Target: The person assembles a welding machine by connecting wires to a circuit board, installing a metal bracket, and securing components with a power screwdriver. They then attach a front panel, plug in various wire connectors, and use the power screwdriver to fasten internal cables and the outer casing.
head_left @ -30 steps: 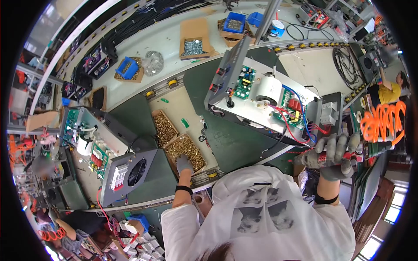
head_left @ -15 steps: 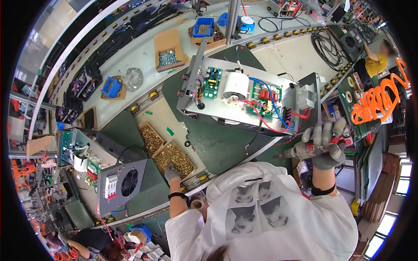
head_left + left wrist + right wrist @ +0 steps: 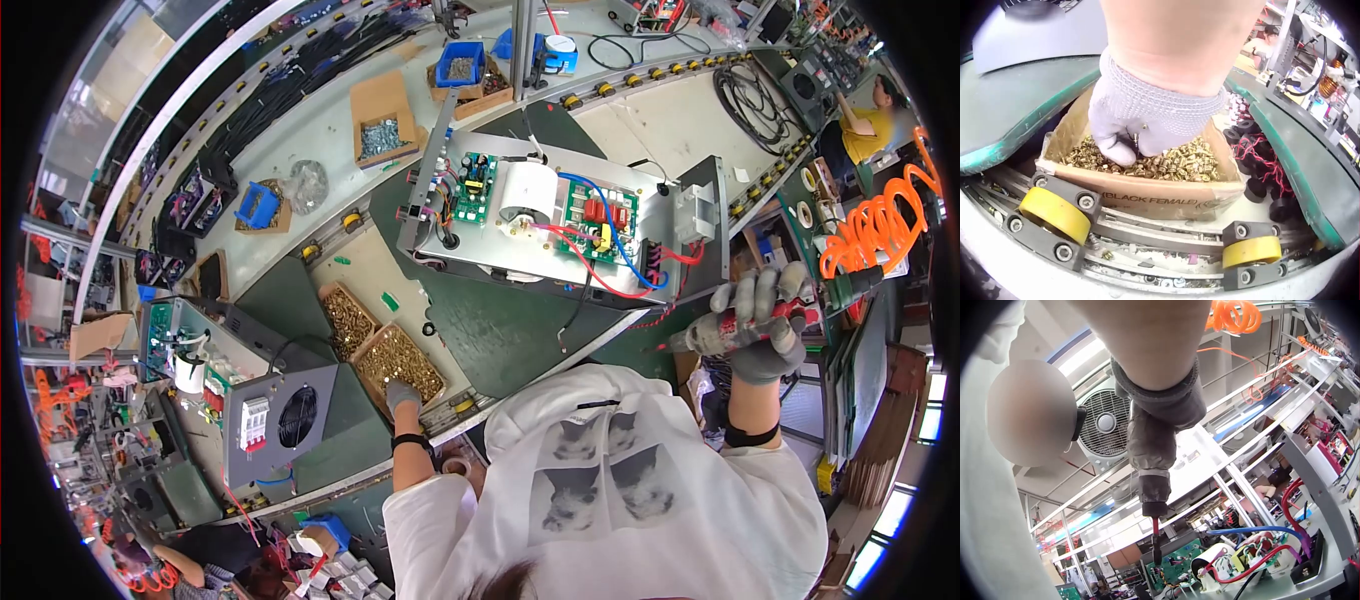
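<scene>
Left hand (image 3: 1157,119): gloved, dipped into the screw box, fingers curled narrow with a brass screw (image 3: 1136,141) caught between them.
Right hand (image 3: 772,354): gloved and wrapped round a red-and-grey power screwdriver (image 3: 708,334), its bit pointing across toward the left hand's side.
Screw box (image 3: 1147,195): cardboard, directly under the left hand, loose brass screws (image 3: 1188,165) surrounding the fingertips; its near wall reads "BLACK FEMALE".
Second screw heap (image 3: 347,322): just ahead of the left hand, in a box adjoining the first.
Open chassis (image 3: 555,258): forward of and between the hands, on a green mat (image 3: 510,330) – it carries a white cylinder (image 3: 525,188), green circuit boards and red and blue wires.
Other chassis (image 3: 260,440): left of the left hand, a fan (image 3: 297,417) in its end panel.
Orange coiled hose (image 3: 885,235): beyond the right hand, to its right.
Far table (image 3: 325,135): well ahead of both hands, bearing an opened cardboard box (image 3: 381,100).
</scene>
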